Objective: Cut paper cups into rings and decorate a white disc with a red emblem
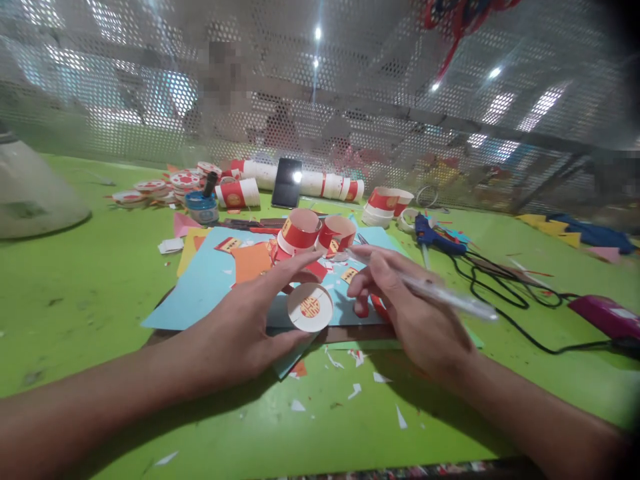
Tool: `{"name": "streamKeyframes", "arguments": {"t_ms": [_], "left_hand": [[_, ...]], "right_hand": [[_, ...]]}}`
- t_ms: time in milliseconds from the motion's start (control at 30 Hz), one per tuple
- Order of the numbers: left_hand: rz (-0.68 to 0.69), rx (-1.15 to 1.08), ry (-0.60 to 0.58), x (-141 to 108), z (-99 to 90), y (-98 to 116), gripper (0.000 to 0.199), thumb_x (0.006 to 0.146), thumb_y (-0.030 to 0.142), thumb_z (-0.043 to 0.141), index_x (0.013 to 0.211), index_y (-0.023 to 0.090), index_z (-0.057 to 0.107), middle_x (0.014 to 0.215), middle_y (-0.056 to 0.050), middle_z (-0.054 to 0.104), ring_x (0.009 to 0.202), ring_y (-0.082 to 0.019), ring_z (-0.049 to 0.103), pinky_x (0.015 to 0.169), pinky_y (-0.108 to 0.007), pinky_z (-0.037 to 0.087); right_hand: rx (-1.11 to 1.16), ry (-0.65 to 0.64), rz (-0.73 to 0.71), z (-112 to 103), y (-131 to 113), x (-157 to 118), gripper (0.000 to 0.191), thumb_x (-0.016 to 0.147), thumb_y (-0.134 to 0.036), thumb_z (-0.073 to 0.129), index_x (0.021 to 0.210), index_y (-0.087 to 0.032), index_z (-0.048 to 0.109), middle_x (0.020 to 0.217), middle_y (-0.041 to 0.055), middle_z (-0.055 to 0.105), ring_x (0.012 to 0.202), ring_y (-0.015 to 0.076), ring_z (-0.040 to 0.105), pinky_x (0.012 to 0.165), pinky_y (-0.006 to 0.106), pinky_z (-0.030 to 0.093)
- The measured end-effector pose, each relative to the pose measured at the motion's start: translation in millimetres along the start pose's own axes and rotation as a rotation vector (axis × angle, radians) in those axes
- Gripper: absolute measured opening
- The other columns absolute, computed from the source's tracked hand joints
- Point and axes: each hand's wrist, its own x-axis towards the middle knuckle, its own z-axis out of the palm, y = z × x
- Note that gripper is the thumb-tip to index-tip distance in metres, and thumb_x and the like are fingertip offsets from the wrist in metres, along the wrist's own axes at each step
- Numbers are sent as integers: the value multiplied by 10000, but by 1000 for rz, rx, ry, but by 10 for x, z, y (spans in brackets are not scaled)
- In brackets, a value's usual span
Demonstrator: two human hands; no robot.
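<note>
My left hand (240,320) curls around a small round white piece (311,307) with an orange-red pattern at its centre, thumb below and fingers above. To its right, my right hand (410,307) grips a clear pen (440,295) that slants down to the right, its tip end near the fingertips. Just beyond the hands stand two red and white paper cup pieces, one (299,231) behind the white piece and another (337,235) right of it. Under them are light blue paper (195,300) and an orange paper piece (253,264).
A blue glue gun (436,237) with black cord lies right, near a magenta object (607,316). A phone (287,183) leans on stacked cups (317,183) at the back. A blue jar (202,207) stands left. Paper scraps litter the green table (210,427).
</note>
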Motion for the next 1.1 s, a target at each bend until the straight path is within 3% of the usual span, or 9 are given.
{"name": "streamKeyframes", "arguments": {"t_ms": [133, 367, 633, 767, 933, 1100], "left_hand": [[-37, 17, 9, 16, 18, -13, 705, 827, 254, 640, 1440, 262, 291, 1196, -74, 634, 1055, -227, 622, 895, -371, 503], [-36, 30, 8, -12, 45, -21, 691, 827, 259, 638, 1434, 263, 306, 1217, -88, 632, 1089, -246, 612, 921, -400, 494], [-42, 47, 27, 3, 54, 20, 630, 850, 329, 624, 1415, 251, 355, 1194, -75, 645, 1077, -247, 617, 925, -387, 492], [-47, 77, 24, -1, 48, 24, 643, 832, 317, 640, 1406, 257, 358, 1210, -75, 624, 1085, -257, 601, 912, -397, 492], [-50, 116, -9, -26, 58, -2, 688, 791, 284, 683, 1391, 280, 348, 1255, -79, 568, 1138, -282, 550, 908, -419, 481], [-60, 184, -41, -40, 97, -25, 690, 781, 307, 712, 1374, 292, 358, 1173, -79, 549, 1036, -267, 570, 850, -409, 487]], "right_hand": [[46, 2, 31, -26, 4, -16, 397, 956, -502, 462, 1040, -215, 723, 654, 1, 621, 574, 106, 527, 525, 227, 427], [104, -150, 53, -6, 29, -60, 262, 919, -422, 577, 850, -217, 724, 604, -21, 608, 525, 94, 528, 475, 210, 423], [-108, -277, 110, 39, -48, -86, 220, 895, -402, 606, 848, -207, 699, 668, -5, 637, 584, 109, 572, 543, 227, 471], [-102, -259, 133, 71, -87, -98, 119, 819, -323, 698, 854, -210, 695, 655, -15, 644, 556, 96, 557, 489, 193, 444], [-70, -280, 164, 100, -65, -110, 65, 848, -262, 643, 882, -207, 648, 593, -36, 611, 514, 88, 549, 468, 181, 448], [-51, -284, 213, 134, -35, -109, 55, 860, -256, 624, 856, -201, 617, 605, -33, 608, 521, 96, 567, 485, 199, 478]]}}
